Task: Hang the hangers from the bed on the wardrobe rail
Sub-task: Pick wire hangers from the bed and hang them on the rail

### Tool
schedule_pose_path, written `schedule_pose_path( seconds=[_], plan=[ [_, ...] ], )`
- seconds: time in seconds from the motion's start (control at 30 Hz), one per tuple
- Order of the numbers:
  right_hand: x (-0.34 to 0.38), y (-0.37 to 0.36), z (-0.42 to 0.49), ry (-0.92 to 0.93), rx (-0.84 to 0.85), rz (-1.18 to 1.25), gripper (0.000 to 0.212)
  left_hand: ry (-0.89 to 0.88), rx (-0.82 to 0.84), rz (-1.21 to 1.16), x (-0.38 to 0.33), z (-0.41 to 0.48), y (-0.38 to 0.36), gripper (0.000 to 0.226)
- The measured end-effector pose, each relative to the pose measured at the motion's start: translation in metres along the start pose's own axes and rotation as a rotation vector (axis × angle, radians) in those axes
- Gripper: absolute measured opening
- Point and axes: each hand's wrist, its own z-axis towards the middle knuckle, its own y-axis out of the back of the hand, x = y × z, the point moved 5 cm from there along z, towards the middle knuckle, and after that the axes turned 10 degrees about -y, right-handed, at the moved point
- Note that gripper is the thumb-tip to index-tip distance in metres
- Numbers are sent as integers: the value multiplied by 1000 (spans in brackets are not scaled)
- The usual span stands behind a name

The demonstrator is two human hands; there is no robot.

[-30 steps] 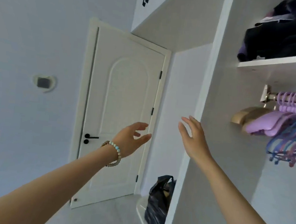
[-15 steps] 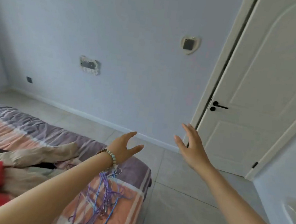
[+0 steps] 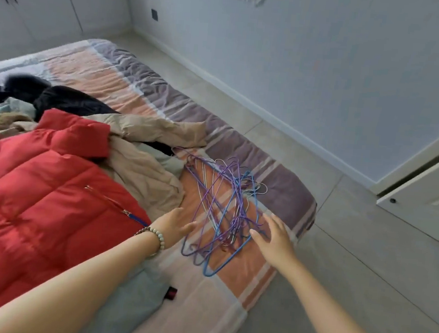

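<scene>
Hangers (image 3: 221, 215) lie uncovered by the bed's (image 3: 240, 267) free right edge, beige coat (image 3: 143, 169) crowding their left.

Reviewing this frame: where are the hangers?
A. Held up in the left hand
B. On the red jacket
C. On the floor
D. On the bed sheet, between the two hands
D: the hangers lie in a tangle on the bed, with the left hand and the right hand open on either side and neither gripping them.
</scene>
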Motion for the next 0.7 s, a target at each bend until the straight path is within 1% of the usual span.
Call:
schedule_pose_path(
  seconds=[0.17, 0.37, 0.5, 0.63, 0.7],
  plan=[
    [-35, -76, 49, -91, 121, 72, 59, 142, 22, -89, 57, 37, -50, 73],
    [-66, -157, 88, -205, 240, 190, 52, 288, 3, -274, 107, 72, -100, 66],
    [-75, -198, 108, -259, 314, 320, 48, 355, 8, -336, 127, 87, -127, 63],
    [-79, -225, 130, -350, 340, 475, 43, 414, 2, -393, 138, 103, -148, 61],
    [-80, -233, 140, -399, 349, 549, 46, 461, -20, -488, 143, 111, -156, 64]
  ],
)
